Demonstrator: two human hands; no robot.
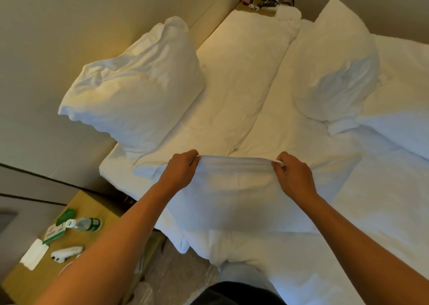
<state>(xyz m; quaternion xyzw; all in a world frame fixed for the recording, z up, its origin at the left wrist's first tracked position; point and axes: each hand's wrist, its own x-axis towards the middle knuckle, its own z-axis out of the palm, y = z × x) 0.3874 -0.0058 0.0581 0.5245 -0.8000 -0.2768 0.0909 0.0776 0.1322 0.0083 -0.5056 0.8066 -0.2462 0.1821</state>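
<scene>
A white pillowcase [234, 195] hangs stretched between my two hands above the near side of the bed [383, 200]. My left hand [181, 170] pinches its upper left corner and my right hand [293, 174] pinches its upper right corner, pulling the top edge taut. The cloth drapes down toward me over the white duvet. A plump white pillow [137, 91] leans against the headboard wall at the left. Another pillow [336, 68] lies at the far right of the bed.
A long folded white duvet section [241, 72] runs up the bed's middle. At lower left a wooden bedside table [90, 202] carries a water bottle [86, 224], green packets, a white card and a white handset. A far bedside table [267, 1] holds cables and dark items.
</scene>
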